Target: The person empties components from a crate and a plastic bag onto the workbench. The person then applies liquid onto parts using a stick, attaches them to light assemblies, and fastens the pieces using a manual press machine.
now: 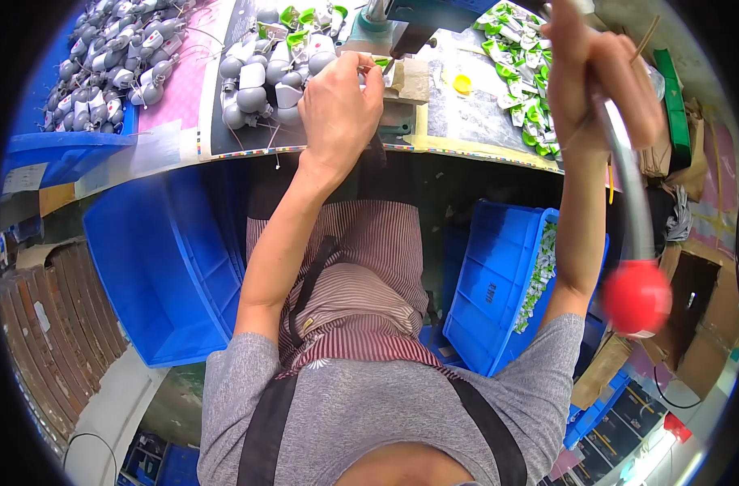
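In the head view, we look down past our striped apron (pixel 345 235) to a workbench (pixel 171 154) with a hand press (pixel 377 20) at its far middle.

Our left hand (pixel 341 109) reaches to the foot of the press, thumb and fingers drawn in narrow beside a small green piece (pixel 381 61). Our own fingers hide the contact, so we cannot tell whether they pinch it. That piece lies below the press, next to a tan block (pixel 410 81). Our right hand (pixel 600 93) is raised, fingers curled around the metal lever (pixel 624 170), whose red ball knob (pixel 637 298) hangs nearer to us.

As for progress, we judge the work to be partway through a large batch, with one piece at the press. To the left of the press is a heap of grey-and-white parts (pixel 254 85), some with green pieces among them; more grey-and-white parts with thin wires fill a blue tray (pixel 70 146) at far left. To the right, many green-and-white parts (pixel 519 73) lie loose, past a yellow disc (pixel 462 83). More show in a blue crate (pixel 491 283) under the bench. We judge that much is left, but cannot tell which heaps are finished, or whether the piece at the press is done.
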The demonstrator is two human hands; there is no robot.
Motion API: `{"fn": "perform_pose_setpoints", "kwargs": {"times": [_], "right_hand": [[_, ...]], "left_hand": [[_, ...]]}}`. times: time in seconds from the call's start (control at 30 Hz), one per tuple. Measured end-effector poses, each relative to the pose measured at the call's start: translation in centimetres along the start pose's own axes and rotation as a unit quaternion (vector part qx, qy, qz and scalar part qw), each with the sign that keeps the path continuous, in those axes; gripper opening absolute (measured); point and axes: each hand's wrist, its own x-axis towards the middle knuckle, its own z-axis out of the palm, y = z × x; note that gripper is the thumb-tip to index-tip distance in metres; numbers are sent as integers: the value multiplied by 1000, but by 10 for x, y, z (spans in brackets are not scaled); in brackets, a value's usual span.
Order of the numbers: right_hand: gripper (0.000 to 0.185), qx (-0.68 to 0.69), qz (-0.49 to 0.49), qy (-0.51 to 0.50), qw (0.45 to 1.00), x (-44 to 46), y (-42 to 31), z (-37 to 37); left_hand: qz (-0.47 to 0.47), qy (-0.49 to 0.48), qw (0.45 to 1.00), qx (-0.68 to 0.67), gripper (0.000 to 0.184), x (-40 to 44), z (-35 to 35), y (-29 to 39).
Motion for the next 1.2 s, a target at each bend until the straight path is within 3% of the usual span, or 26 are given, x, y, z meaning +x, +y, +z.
{"fn": "perform_pose_setpoints", "kwargs": {"times": [0.07, 0.1, 0.17, 0.3, 0.37, 0.47, 0.57, 0.67, 0.73, 0.8, 0.83, 0.9, 0.97, 1.0, 1.07, 1.1, 1.2], "right_hand": [[10, -26, -79, -57, 995, -11, 2, -8], [11, -46, -171, -57, 983, -13, 11, -5], [12, -89, -137, -17, 986, -22, 4, 1], [15, -114, -189, -23, 975, -47, 15, 4], [24, -89, -189, -27, 978, -64, 23, 3], [17, -32, -187, -27, 981, -58, 28, -1], [25, 144, 82, 22, 986, -33, 38, 3], [40, 282, 281, -6, 917, 28, 47, 10], [47, 505, 406, -92, 756, 38, 89, 36], [41, 529, 518, -136, 658, 33, 118, 54], [38, 413, 542, -145, 717, 33, 102, 59], [35, 319, 627, -108, 702, 19, 86, 71], [33, 371, 481, -144, 781, -45, 108, 83], [34, 250, 442, -240, 828, -51, 95, 78], [32, -47, 225, -385, 894, -102, 114, 86], [29, -87, 279, -419, 859, -119, 107, 84], [35, -202, 268, -426, 840, -158, 97, 89]], "left_hand": [[9, 2, 1000, 2, 15, -1, 1, 1], [19, 4, 1000, 4, 15, -1, 3, 0], [37, 7, 999, 9, 17, -1, 4, -4], [54, 25, 998, -18, 12, -1, 4, -5], [65, 25, 997, -16, 12, 0, 5, -8], [49, 10, 999, -7, 12, 0, 4, -6], [49, 16, 999, -1, 10, -1, 6, -6], [68, 26, 997, 3, 9, -1, 7, -8], [57, 15, 998, 9, 9, 0, 6, -6], [46, 3, 999, 9, 10, -1, 5, -3], [39, -1, 999, 7, 12, -1, 4, -1], [49, -4, 999, -23, 14, 0, 3, -4], [86, -1, 994, -74, 15, 2, 2, -10], [35, -71, 990, -115, 18, 1, -9, -3], [-63, -150, 973, -163, 17, 1, -37, 12], [-133, -172, 955, -203, 16, 5, -50, 17], [-57, 104, 978, -174, 20, 36, -62, -8]]}}
